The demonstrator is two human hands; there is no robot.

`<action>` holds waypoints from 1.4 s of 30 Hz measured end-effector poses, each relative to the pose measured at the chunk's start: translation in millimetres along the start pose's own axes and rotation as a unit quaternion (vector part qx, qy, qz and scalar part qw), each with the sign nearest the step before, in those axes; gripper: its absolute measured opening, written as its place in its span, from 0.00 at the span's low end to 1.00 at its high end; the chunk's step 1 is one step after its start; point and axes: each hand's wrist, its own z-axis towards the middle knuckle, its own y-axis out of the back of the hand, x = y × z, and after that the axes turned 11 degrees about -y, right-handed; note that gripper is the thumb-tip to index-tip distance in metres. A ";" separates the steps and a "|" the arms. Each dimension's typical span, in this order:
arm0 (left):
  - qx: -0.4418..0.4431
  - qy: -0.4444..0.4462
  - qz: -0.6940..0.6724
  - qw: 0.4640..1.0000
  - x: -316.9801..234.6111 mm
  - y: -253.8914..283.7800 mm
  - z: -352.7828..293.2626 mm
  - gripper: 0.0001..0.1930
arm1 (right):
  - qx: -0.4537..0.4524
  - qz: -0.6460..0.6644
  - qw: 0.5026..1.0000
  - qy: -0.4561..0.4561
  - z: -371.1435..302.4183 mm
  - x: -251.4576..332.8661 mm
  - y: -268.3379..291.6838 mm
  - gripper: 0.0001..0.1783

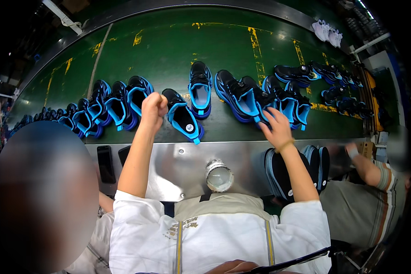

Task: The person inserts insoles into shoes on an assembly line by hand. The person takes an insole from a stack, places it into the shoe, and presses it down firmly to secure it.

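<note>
My left hand (154, 109) is closed in a fist, raised beside a black and blue sneaker (138, 95); whether anything is inside the fist is hidden. To its right a sneaker (183, 119) with a round white sticker inside lies tilted, its heel toward me. Beyond that, another sneaker (200, 89) points away from me, a pale insole showing in it. My right hand (278, 130) has its fingers apart near the heels of a right-hand group of sneakers (239, 96); whether the fingertips touch them I cannot tell.
On the metal ledge (178, 155) stand a tub of whitish stuff (219, 176), a dark phone (106, 164) and stacked black insoles (278, 171). More sneakers (71, 118) line the green belt (169, 45). Co-workers sit on both sides, one's arm (366, 170) at right. White shoes (326, 33) stand far right.
</note>
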 end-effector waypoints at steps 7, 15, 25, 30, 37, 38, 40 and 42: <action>0.186 -0.225 0.653 0.699 27.2 -55.7 41.1 0.08 | 0.161 -0.120 0.913 -0.354 -163.5 -72.6 106.7 0.24; 0.300 -0.241 0.716 0.582 58.0 -51.1 77.8 0.19 | 0.157 -0.044 0.889 -0.427 -210.6 -58.5 113.8 0.28; 0.216 -0.066 0.545 0.807 69.8 -76.1 14.7 0.25 | 0.244 0.229 0.928 -0.162 1.2 18.1 92.4 0.07; 0.244 -0.037 0.509 0.825 78.9 -71.4 24.7 0.25 | 0.453 0.055 0.885 -0.092 72.0 64.2 -6.6 0.09; 0.297 -0.039 0.505 0.809 75.3 -64.7 33.1 0.25 | 0.371 -0.159 0.914 -0.033 61.6 82.3 -86.5 0.10; 0.296 -0.039 0.505 0.809 76.5 -63.5 32.3 0.25 | 0.372 -0.165 0.912 -0.042 61.9 85.1 -83.8 0.10; 0.285 -0.048 0.503 0.815 85.2 -61.8 27.2 0.25 | 0.375 -0.146 0.909 -0.113 66.4 86.4 -83.3 0.10; 0.256 -0.063 0.501 0.824 94.3 -61.8 22.0 0.25 | 0.389 -0.125 0.896 -0.172 74.1 96.1 -79.5 0.11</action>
